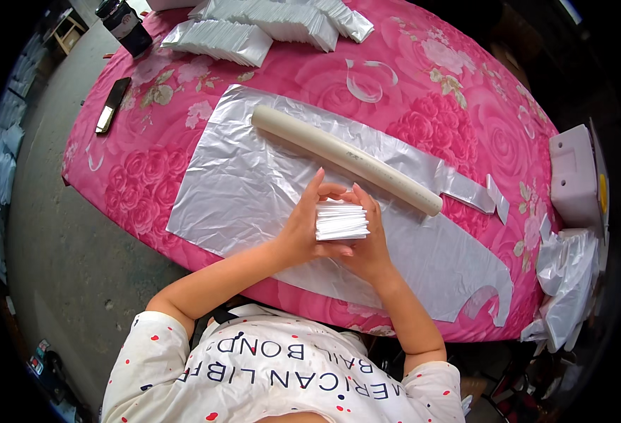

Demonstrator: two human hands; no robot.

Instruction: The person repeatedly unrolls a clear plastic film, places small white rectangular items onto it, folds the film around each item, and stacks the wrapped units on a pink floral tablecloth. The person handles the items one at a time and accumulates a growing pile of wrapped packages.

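Between my two hands I hold a stack of folded white plastic bags (341, 221), its layered edges facing me. My left hand (300, 220) wraps the stack's left side, with fingers behind it and the thumb raised. My right hand (372, 240) closes round the right side and underneath. Below the hands a silvery-white plastic sheet (236, 176), shaped like a flattened carrier bag with cut-out handles, lies spread on the table. Across it, just beyond my hands, rests a long cream-coloured tube (346, 156), slanting from upper left to lower right.
A pink rose-patterned cloth (141, 187) covers the table. Rows of folded white packets (229, 41) lie at the far edge, beside a dark bottle (124, 27). At left is a dark phone-like object (113, 104). A white box (575, 169) and crumpled plastic bags (570, 271) are at right.
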